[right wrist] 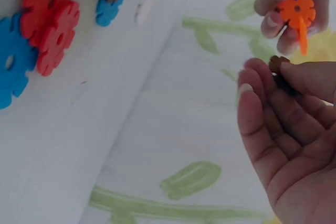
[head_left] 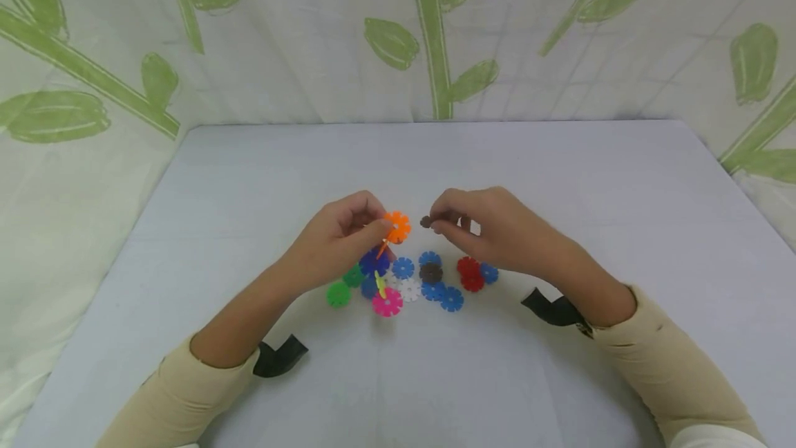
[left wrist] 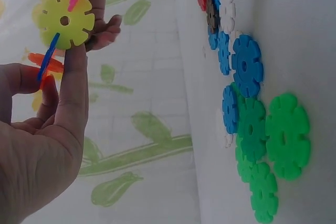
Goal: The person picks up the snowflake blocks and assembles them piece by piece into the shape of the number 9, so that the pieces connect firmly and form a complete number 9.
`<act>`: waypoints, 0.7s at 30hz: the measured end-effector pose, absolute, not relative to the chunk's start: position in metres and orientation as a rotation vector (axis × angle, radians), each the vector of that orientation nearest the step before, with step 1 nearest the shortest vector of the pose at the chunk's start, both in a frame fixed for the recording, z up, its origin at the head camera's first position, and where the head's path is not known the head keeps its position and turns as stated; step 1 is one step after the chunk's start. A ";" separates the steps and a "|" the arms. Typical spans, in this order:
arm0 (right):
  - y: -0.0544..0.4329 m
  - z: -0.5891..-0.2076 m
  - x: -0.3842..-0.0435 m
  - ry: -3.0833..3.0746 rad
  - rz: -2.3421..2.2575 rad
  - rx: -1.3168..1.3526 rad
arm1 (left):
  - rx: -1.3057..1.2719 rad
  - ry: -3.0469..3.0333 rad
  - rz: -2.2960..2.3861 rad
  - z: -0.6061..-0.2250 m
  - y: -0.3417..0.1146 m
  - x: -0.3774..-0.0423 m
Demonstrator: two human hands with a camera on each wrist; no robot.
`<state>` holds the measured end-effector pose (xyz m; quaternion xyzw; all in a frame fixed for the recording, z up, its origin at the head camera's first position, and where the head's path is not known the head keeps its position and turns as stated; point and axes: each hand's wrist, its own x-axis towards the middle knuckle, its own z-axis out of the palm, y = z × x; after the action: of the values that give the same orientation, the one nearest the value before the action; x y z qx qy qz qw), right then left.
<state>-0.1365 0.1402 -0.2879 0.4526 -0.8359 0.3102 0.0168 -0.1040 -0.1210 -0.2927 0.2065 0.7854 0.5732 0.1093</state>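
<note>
pinch hold, left hand (head_left: pixel 338 234): thumb and fingers clamped on the orange end (head_left: pixel 404 227) of a slotted flower-disc chain (head_left: pixel 373 269), up off the table (head_left: pixel 398 379). just right of it, not touching, a brown flower disc (head_left: pixel 425 222), nipped between thumb and fingertip of the right hand (head_left: pixel 497 223). for a sound join, my judgement: leave an orange slot clear of the thumb, turn the brown flower disc crosswise, seat slot to slot, push straight; twisting could loosen other links.

White table surface (head_left: pixel 249 178), pale cloth backdrop (head_left: pixel 298 54) behind and along both sides, patterned with green stems (head_left: pixel 432 33) and leaves (head_left: pixel 392 43), soft, diffuse light.
</note>
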 end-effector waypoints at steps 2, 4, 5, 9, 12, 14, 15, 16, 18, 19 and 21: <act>0.138 -0.287 -0.133 -2.511 0.956 1.431 | 0.622 2.304 1.694 -0.293 -0.121 -0.104; 0.137 -0.287 -0.131 -2.427 0.948 1.454 | 0.646 2.282 1.712 -0.294 -0.121 -0.104; 0.136 -0.288 -0.130 -2.392 0.936 1.460 | 0.660 2.274 1.716 -0.295 -0.120 -0.104; 0.134 -0.288 -0.127 -2.303 0.892 1.475 | 0.711 2.229 1.723 -0.296 -0.118 -0.102; 0.133 -0.288 -0.126 -2.272 0.845 1.477 | 0.732 2.237 1.716 -0.293 -0.116 -0.099; 0.133 -0.289 -0.125 -2.249 0.815 1.477 | 0.736 2.247 1.716 -0.292 -0.115 -0.098; 0.132 -0.289 -0.125 -2.232 0.800 1.476 | 0.738 2.246 1.718 -0.293 -0.115 -0.098; 0.132 -0.289 -0.125 -2.212 0.784 1.477 | 0.737 2.244 1.719 -0.293 -0.115 -0.099; 0.130 -0.289 -0.124 -2.158 0.756 1.482 | 0.744 2.244 1.718 -0.294 -0.115 -0.098; 0.130 -0.289 -0.123 -2.125 0.743 1.487 | 0.755 2.245 1.719 -0.294 -0.114 -0.098; 0.128 -0.288 -0.121 -2.068 0.715 1.495 | 0.781 2.255 1.724 -0.293 -0.114 -0.097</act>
<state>-0.1211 0.1284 -0.2883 0.5472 -0.7569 0.2617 0.2433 -0.0966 -0.1140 -0.2932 0.2641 0.7621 0.5828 0.0986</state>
